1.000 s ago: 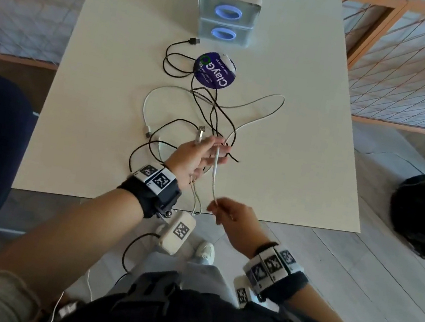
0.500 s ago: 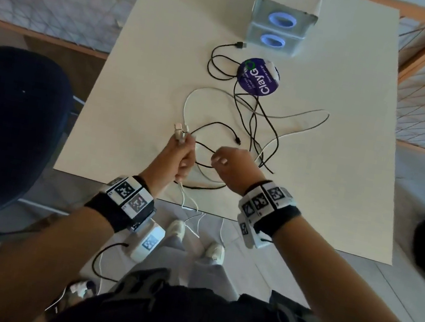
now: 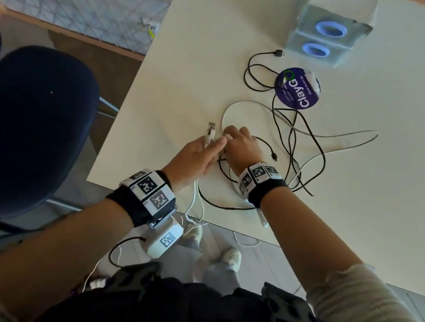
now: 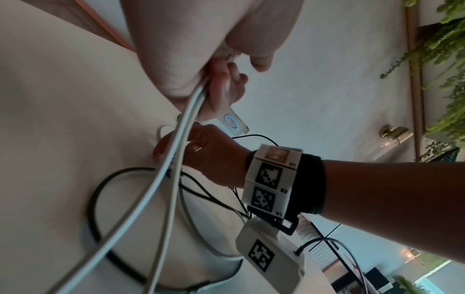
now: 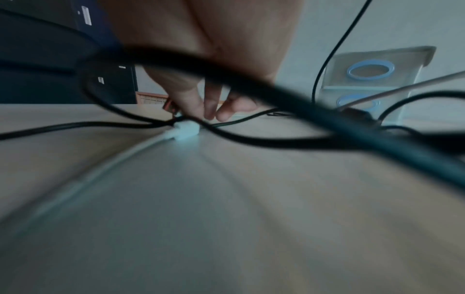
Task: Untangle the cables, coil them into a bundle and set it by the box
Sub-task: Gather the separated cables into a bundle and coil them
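Cables are lying loosely tangled across the pale surface [image 3: 195, 54], spreading from the two hands toward one o'clock, where the box [image 3: 330, 28] is standing at the far edge. The left hand [image 3: 195, 158] is clamping its grip around two white strands and holding a white plug [image 3: 211, 132] upright at twelve o'clock of its knuckles. The right hand [image 3: 239, 145] is touching it at three o'clock, fingers curled down onto the surface beside a second white plug [image 5: 185, 130]; whether that grip is pinching anything I cannot tell. The white cable [image 3: 243, 104] is looping from the hands out toward two o'clock, its long run lying left to right. The black cable [image 3: 308, 137] is crossing it several times. I am counting at least one white and one black cable, possibly more, one box, and one round purple lid [image 3: 298, 88]. The right hand seems nearer the crossings.
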Demonstrator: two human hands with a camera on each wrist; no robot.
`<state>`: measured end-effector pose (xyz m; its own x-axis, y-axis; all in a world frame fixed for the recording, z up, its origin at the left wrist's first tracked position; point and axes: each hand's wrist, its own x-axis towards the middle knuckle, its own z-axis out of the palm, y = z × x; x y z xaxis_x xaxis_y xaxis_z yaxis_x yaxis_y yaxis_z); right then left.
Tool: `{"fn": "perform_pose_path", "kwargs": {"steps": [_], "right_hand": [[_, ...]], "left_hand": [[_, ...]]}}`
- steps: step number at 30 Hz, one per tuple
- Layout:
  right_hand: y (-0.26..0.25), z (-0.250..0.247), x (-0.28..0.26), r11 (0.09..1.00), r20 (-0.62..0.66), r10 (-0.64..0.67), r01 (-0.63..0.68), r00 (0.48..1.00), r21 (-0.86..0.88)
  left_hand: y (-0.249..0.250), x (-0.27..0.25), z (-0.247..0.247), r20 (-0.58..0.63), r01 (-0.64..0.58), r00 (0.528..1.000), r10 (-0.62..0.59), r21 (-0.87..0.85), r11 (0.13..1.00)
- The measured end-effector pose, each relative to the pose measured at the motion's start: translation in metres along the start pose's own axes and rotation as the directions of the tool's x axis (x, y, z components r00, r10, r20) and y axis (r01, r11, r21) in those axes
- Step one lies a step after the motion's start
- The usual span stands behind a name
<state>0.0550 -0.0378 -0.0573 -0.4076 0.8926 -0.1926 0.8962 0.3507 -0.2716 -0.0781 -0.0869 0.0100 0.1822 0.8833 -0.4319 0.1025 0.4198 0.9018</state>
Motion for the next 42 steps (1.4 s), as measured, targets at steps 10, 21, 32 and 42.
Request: {"fn": "perform_pose_path", "kwargs": {"steps": [10,21,32,42], "right_hand": [[0.0,-0.076,-0.048,0.497,-0.199,0.47,-0.072,0.86,0.865],[0.032,-0.072,-0.152,0.202,0.482,0.569,-0.681,0.666,0.704],[0.037,-0.064,-0.2,0.07,0.249,0.573,-0.349,0.781,0.935],[0.051,-0.021,-0.264,0.091,0.412,0.576,-0.556,0.706,0.826]], "left_hand": [[0.011,0.027,0.028,-0.039,-0.35,0.933,0.358,0.136,0.927],[0.036,-0.005,0.106,0.311,0.087,0.95,-0.001,-0.262,0.961],[-0.014,-0.043,0.13,0.234,0.457,0.886,-0.399,-0.305,0.836],[-0.009,-0.039,0.162,0.27,0.164,0.957,-0.109,-0.191,0.968]]}}
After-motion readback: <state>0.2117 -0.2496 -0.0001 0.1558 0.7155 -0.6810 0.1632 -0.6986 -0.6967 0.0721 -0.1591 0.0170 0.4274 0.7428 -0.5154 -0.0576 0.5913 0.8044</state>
